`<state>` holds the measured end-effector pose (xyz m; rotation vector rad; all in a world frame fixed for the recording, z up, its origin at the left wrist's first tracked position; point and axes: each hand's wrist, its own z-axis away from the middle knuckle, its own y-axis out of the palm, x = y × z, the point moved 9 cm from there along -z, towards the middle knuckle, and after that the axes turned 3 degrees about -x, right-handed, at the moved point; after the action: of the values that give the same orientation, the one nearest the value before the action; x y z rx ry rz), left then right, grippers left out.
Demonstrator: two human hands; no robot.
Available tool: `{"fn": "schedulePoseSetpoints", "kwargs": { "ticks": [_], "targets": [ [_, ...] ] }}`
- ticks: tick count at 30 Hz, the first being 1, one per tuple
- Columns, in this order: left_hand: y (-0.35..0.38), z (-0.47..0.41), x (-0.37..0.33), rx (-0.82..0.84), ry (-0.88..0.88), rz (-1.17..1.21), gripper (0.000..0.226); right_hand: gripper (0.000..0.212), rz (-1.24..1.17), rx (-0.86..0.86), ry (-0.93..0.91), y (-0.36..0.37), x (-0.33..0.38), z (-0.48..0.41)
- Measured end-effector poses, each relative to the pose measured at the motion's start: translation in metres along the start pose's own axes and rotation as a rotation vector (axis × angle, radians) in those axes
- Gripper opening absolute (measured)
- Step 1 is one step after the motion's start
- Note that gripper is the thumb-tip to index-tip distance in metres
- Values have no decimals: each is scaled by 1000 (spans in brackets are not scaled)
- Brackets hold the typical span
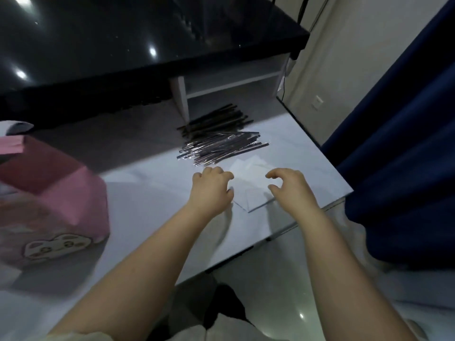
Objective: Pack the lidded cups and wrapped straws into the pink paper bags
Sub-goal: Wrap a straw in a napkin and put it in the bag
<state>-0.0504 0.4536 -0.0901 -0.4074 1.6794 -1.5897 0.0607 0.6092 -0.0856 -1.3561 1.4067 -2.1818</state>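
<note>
Straws: one loose pile of wrapped straws [221, 146], far centre (too many to count).
Bag: one pink paper bag [56, 193], open-topped, near left.
Sheets: one small stack of white sheets [251, 185].
Left hand [211, 190]: knuckles up, fingers curled at the stack's left edge; grip cannot be told.
Right hand [290, 188]: thumb and fingers curved, narrow gap, holding nothing.
Surface: white table [147, 217]; blue curtain [394, 156] right.

Single head-worn wide-angle view, forward and steeply down, close above the white table [138, 193].
</note>
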Motion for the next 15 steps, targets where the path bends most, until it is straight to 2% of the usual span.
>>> {"fn": "schedulePoseSetpoints", "kwargs": {
  "ticks": [6,11,15],
  "targets": [
    [35,-16,6,-30,-174,73,34,34,63,61,-6,30,-29,-56],
    [35,-12,9,-91,-176,87,36,45,142,11,58,40,-32,-73],
    [36,-10,12,-103,-217,82,37,22,41,-77,32,42,-33,-68]
  ]
}}
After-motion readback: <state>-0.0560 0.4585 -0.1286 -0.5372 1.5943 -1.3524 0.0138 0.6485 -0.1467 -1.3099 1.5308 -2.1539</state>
